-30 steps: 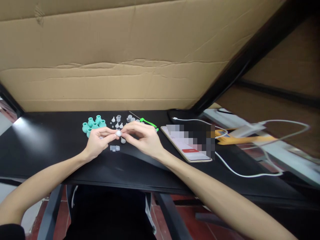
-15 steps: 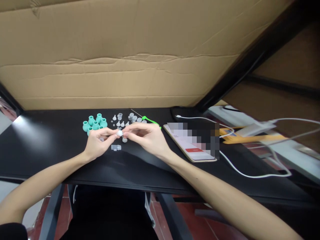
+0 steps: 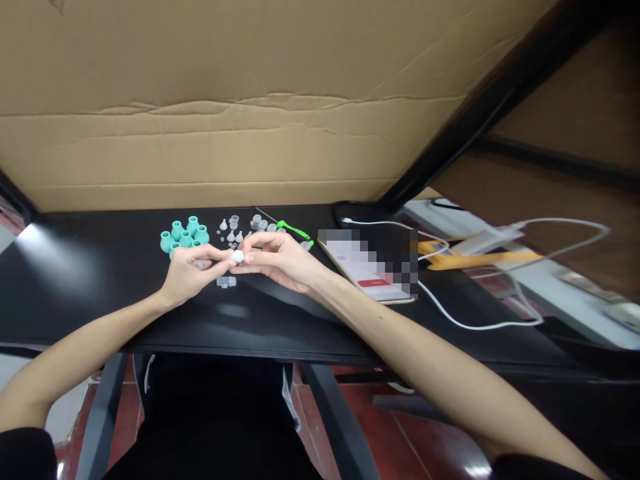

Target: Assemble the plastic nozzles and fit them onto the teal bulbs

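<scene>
Both my hands meet over the black table [image 3: 75, 280]. A small white plastic piece [image 3: 238, 256] is pinched between the fingertips of my left hand [image 3: 193, 277] and my right hand [image 3: 277, 261]. A clear plastic part [image 3: 226, 283] lies on the table just below my fingers. Behind my left hand stand several teal rubber bulbs [image 3: 183, 238]. Several small clear plastic pieces [image 3: 235, 228] are scattered behind my hands.
A green stick-like tool [image 3: 294, 231] lies behind my right hand. A phone [image 3: 373, 280] with a white cable [image 3: 465, 323] lies to the right. A cardboard sheet [image 3: 250, 100] stands along the table's back. A yellow object [image 3: 440, 253] and a white adapter lie at the right.
My hands stay together on the white piece; my right fingers have turned slightly on it. The view has shifted a little.
</scene>
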Action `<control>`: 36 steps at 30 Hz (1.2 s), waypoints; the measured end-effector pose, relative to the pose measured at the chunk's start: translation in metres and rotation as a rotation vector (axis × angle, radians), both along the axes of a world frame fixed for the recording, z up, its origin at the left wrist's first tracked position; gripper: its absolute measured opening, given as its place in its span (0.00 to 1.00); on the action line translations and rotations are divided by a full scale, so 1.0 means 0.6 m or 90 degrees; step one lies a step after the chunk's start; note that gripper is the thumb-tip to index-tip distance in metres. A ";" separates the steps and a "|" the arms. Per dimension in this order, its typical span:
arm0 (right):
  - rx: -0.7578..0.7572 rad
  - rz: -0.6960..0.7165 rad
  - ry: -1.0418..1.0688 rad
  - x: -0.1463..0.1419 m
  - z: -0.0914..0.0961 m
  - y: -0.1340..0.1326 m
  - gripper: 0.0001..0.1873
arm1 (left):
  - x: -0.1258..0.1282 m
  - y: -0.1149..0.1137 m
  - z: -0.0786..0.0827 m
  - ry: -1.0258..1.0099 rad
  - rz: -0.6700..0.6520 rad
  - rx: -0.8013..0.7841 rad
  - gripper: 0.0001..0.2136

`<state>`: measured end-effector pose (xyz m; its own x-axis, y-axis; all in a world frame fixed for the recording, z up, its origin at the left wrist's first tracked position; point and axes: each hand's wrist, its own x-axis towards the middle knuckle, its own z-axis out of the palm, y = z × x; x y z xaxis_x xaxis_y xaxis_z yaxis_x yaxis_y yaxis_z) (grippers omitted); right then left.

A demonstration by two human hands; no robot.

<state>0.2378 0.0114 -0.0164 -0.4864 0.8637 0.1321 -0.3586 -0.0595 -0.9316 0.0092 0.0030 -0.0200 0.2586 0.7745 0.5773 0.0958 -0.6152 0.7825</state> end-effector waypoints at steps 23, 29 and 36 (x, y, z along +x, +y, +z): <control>0.379 -0.117 -0.097 0.012 0.003 -0.006 0.09 | 0.008 -0.001 0.003 -0.112 -0.168 -0.262 0.21; 0.388 -0.137 -0.134 0.014 0.011 -0.010 0.09 | 0.005 0.001 0.015 -0.068 -0.146 -0.211 0.23; 0.325 -0.142 -0.199 0.017 0.023 -0.018 0.13 | -0.001 0.011 0.011 -0.013 -0.112 -0.133 0.20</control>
<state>0.2480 0.0006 -0.0025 -0.3845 0.8146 0.4343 -0.0181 0.4637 -0.8858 0.0083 0.0098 -0.0133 0.3890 0.8219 0.4161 -0.0157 -0.4457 0.8950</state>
